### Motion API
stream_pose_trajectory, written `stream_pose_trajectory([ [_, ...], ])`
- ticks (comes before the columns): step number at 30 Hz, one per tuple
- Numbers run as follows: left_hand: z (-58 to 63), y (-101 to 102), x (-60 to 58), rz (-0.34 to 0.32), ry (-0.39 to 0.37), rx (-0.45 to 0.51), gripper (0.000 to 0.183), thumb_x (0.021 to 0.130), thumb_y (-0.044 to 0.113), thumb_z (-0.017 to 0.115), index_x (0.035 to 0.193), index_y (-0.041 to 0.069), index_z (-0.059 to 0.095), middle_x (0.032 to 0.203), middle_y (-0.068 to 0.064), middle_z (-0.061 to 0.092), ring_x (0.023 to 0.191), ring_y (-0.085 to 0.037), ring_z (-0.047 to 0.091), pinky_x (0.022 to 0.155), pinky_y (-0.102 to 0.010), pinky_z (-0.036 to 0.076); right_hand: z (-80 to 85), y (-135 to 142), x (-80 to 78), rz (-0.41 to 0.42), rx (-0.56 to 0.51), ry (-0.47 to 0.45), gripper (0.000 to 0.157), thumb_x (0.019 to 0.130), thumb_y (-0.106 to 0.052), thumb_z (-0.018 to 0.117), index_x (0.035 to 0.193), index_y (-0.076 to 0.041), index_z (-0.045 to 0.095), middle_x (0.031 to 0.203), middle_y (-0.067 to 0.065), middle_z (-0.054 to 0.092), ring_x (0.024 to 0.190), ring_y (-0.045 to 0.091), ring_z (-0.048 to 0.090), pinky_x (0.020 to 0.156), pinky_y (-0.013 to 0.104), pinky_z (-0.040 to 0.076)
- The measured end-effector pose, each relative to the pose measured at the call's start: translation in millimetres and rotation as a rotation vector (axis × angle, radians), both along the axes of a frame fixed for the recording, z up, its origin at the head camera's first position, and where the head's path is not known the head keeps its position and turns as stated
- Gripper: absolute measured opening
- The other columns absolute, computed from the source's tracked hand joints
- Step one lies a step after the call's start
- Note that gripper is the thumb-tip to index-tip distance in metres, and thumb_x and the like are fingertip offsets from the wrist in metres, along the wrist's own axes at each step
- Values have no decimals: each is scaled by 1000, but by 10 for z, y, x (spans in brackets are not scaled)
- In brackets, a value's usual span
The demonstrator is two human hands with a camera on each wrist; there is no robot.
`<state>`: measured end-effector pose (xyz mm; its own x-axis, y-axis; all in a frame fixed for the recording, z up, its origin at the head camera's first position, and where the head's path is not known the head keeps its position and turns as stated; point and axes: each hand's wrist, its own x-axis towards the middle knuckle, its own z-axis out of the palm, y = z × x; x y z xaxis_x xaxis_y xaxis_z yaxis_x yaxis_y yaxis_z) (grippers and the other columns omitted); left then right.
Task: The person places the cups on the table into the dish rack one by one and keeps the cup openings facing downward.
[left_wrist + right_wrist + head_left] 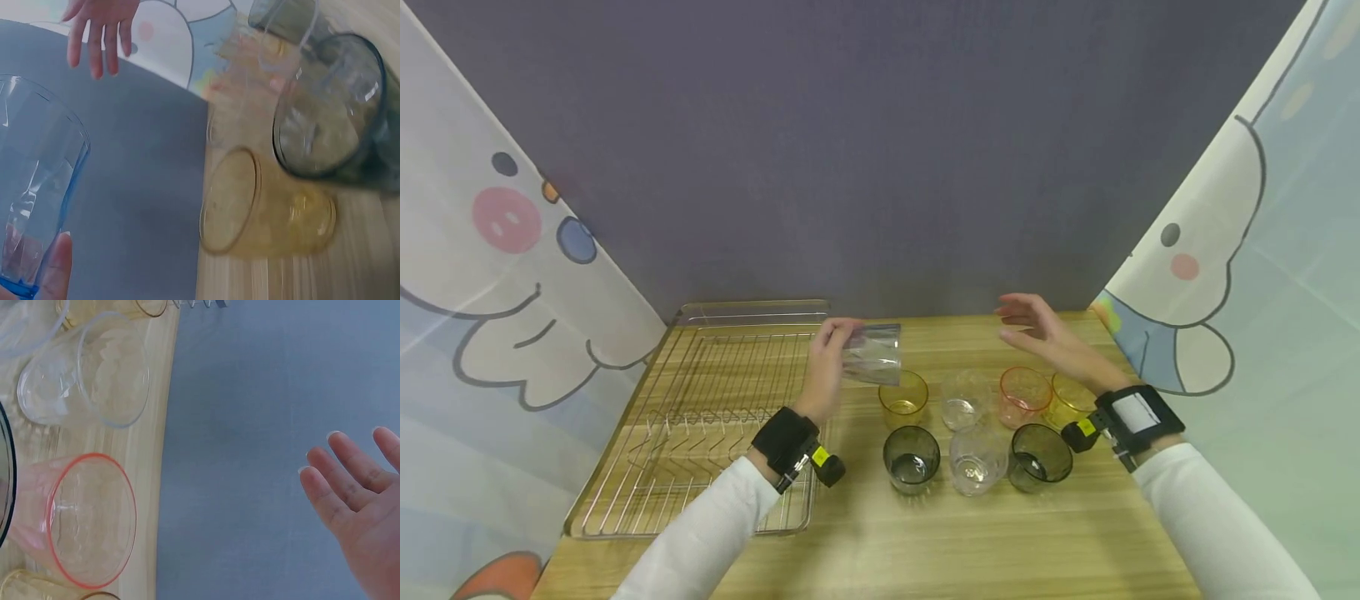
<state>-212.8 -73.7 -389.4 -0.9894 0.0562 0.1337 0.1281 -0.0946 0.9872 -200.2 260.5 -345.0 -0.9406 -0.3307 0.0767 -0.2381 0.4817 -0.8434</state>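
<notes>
My left hand [829,360] holds a see-through drinking glass [872,354] tipped on its side, its mouth pointing right. In the left wrist view this drinking glass [37,181] looks bluish, with a thumb against its lower part. Just right of it stands an amber glass [904,402]. Over the back right of the table, my right hand [1037,329] is raised with fingers extended and holds nothing. Below and around it stand a pink glass with a red rim [1024,397], a yellow glass [1072,400] and a clear glass [966,402].
Nearer me on the wooden table [925,550] stand a dark grey glass [912,460], a clear glass [977,462] and another dark glass [1040,458]. A metal wire rack [722,367] covers the left side. A grey backdrop [880,150] rises behind, with patterned curtains at both sides.
</notes>
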Motion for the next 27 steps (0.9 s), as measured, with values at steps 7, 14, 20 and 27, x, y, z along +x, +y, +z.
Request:
stream_pose_trajectory([
  [7,19,-325,-2,29,-7,-41,35,107,26,36,123,1,55,118,-3,58,105,-17,56,86,-24,49,12,68,5,-19,23,14,57,103,-22,53,150,-5,26,150,19,38,134,37,42,101,28,42],
  [14,2,-576,-16,50,2,-111,38,108,31,36,126,2,52,127,-5,54,111,-15,50,97,-28,41,38,100,-2,-24,45,-14,59,103,-27,54,151,-9,26,151,16,37,136,38,40,108,50,38],
  [20,-25,-705,26,36,77,-222,38,108,29,38,125,-1,53,124,-11,55,93,-6,50,79,-20,42,40,109,3,-32,34,-30,63,102,-27,55,153,-9,22,154,18,34,140,40,36,110,58,35],
  [27,9,-861,187,101,233,-463,35,107,26,43,124,0,58,118,-17,62,88,-9,54,71,-20,42,24,97,-13,-31,45,-54,69,102,-31,56,157,-13,18,158,17,30,143,39,33,113,61,32],
])
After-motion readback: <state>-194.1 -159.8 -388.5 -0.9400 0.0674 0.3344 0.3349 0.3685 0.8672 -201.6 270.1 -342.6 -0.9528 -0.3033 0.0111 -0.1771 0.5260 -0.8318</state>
